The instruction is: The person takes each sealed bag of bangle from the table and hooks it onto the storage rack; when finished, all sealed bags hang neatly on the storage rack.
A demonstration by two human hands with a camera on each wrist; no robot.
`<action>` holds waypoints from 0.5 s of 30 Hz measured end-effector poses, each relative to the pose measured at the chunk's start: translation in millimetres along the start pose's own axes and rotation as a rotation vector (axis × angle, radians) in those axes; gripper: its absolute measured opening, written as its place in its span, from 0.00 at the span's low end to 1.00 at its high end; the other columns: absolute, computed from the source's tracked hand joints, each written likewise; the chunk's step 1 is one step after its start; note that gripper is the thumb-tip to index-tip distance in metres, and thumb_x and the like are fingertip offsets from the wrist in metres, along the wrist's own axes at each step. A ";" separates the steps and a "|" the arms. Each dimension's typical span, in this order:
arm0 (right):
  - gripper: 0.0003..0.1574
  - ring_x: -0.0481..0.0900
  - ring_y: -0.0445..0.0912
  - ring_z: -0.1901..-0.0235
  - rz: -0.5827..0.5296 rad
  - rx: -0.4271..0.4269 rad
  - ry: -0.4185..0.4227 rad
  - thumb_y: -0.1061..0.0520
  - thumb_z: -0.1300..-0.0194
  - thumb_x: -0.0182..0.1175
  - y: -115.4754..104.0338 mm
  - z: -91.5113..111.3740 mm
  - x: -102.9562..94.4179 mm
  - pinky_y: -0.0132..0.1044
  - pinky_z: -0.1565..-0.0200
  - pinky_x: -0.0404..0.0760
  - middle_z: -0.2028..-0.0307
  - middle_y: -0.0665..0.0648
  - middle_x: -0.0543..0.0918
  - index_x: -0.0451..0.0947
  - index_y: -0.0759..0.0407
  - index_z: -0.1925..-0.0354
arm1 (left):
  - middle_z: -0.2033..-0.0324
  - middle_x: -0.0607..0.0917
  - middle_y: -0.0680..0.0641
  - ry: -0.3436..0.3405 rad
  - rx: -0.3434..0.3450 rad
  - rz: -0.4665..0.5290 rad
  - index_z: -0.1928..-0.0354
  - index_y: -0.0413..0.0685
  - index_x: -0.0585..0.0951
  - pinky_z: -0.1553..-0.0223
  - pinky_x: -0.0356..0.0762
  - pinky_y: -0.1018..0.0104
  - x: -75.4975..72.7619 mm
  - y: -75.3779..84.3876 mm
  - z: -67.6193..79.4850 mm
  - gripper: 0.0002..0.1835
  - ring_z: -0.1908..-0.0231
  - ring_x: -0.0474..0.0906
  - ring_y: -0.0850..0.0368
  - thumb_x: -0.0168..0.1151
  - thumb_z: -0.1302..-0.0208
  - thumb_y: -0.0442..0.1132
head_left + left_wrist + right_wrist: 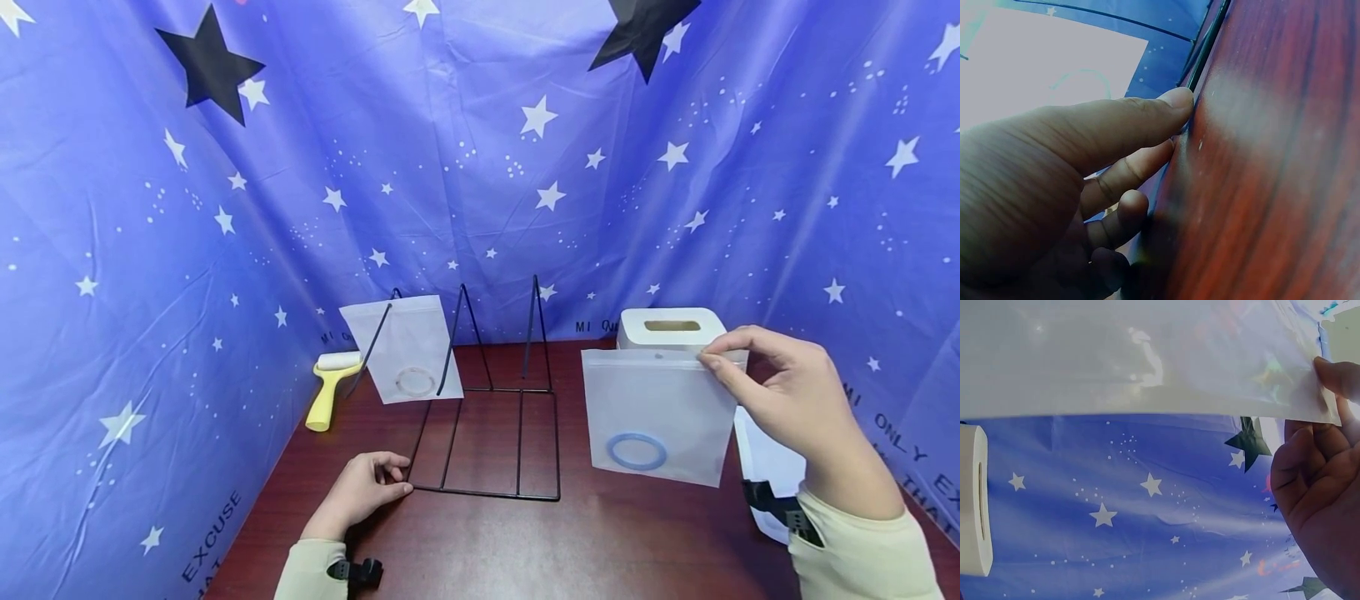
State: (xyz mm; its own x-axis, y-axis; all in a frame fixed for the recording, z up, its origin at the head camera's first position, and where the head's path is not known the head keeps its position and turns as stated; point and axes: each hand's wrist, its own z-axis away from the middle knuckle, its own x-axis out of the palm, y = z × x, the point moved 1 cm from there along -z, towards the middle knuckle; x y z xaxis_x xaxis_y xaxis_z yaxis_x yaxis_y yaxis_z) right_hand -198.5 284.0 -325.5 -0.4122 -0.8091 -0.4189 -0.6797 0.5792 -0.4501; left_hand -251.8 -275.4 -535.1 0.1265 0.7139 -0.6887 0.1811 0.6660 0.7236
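White, slightly see-through pouch [660, 396] hangs from the right hand [798, 387], whose thumb and forefinger pinch it near its upper right corner; it spreads out to the left of that hand and below it, well apart from the left hand. Low on the pouch, on the side away from the gripping fingers, shows a blue ring [637, 467]. At the near left corner of a black wire rack [495, 495], the left hand [366, 487] pinches the wire between thumb and fingertips. Beyond the left hand, a second pouch [408, 342] leans among the rack's upright wires, with a pale ring low on it. Farther out from the left hand and a little to its left lies a yellow-handled roller [322, 404]. Beyond the right hand and to its left, partly behind the held pouch, stands a white box [671, 338] with a slot in its top. Partly hidden under the right wrist is a white container [776, 457].
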 end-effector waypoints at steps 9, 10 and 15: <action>0.16 0.65 0.35 0.86 -0.025 -0.012 0.085 0.78 0.46 0.71 -6.0 -2.3 4.5 0.30 0.83 0.62 0.82 0.46 0.77 0.89 0.61 0.65 | 0.71 0.82 0.57 0.011 0.008 -0.017 0.54 0.51 0.88 0.71 0.73 0.66 1.4 -0.2 -0.1 0.17 0.74 0.74 0.61 0.83 0.45 0.42; 0.16 0.65 0.35 0.86 -0.037 -0.016 0.094 0.79 0.47 0.71 -7.1 -3.1 5.5 0.30 0.83 0.62 0.81 0.47 0.78 0.88 0.62 0.65 | 0.71 0.82 0.57 0.011 0.008 -0.018 0.54 0.51 0.88 0.71 0.73 0.66 1.5 -0.4 -0.1 0.17 0.74 0.74 0.61 0.83 0.45 0.42; 0.16 0.68 0.34 0.83 -0.090 -0.036 0.144 0.83 0.51 0.69 -21.4 -8.9 11.8 0.26 0.79 0.66 0.75 0.47 0.82 0.87 0.69 0.66 | 0.71 0.82 0.58 0.014 0.013 -0.021 0.55 0.52 0.88 0.71 0.72 0.66 0.8 -0.5 -0.1 0.17 0.74 0.74 0.61 0.83 0.45 0.42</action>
State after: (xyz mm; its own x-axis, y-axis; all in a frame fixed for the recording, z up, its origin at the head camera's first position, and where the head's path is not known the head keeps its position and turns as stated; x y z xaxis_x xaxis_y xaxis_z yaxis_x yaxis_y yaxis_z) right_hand -194.2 261.1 -313.7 -0.4294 -0.8649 -0.2600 -0.7381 0.5020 -0.4508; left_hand -251.9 -275.2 -536.0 0.1089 0.7025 -0.7033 0.1961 0.6785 0.7080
